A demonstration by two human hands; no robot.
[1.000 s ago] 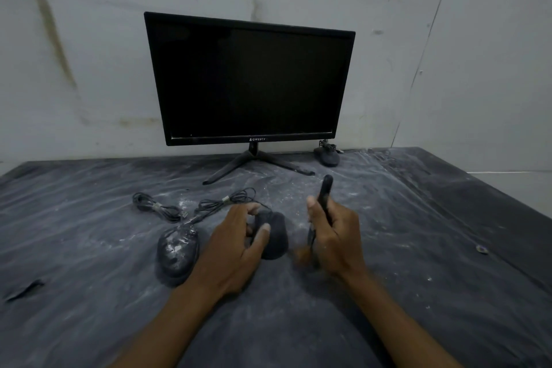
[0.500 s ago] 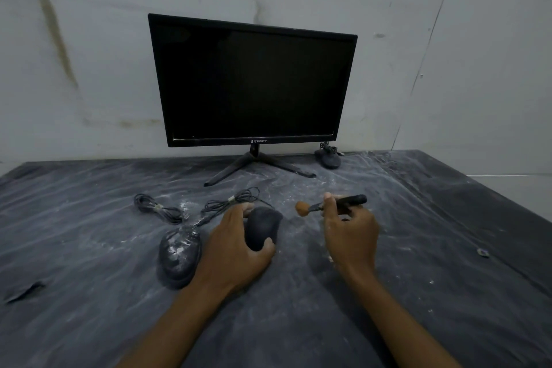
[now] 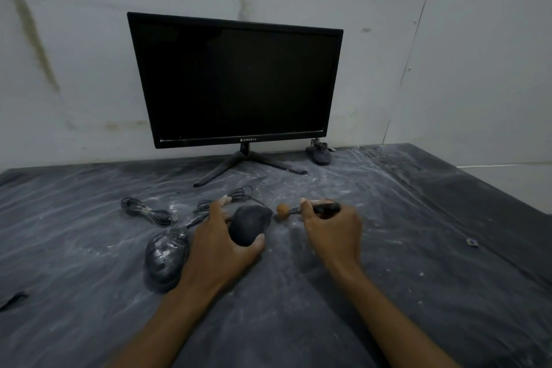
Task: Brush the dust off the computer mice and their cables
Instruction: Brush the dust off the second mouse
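My left hand (image 3: 221,242) grips a dark mouse (image 3: 249,224) on the dusty black sheet, thumb at its near edge and fingers round its far side. In my right hand (image 3: 331,231) lies a small brush (image 3: 301,210), held level, its orange bristle tip pointing left and close to the mouse's right side. A second, dust-caked mouse (image 3: 165,257) rests just left of my left wrist. Its coiled cable (image 3: 146,212) runs off to the left, and the held mouse's cable (image 3: 231,197) is bundled behind my fingers.
A black monitor (image 3: 236,81) on a V-shaped stand stands against the white wall. A third small mouse (image 3: 319,154) lies at the wall to the right of the stand. The plastic-covered table (image 3: 418,263) ends in an edge at the far right. A dark scrap (image 3: 13,299) lies at the left.
My right hand has turned the brush from upright to level and carried it from the mouse's near side up to its right side. The left hand has shifted its grip on the mouse.
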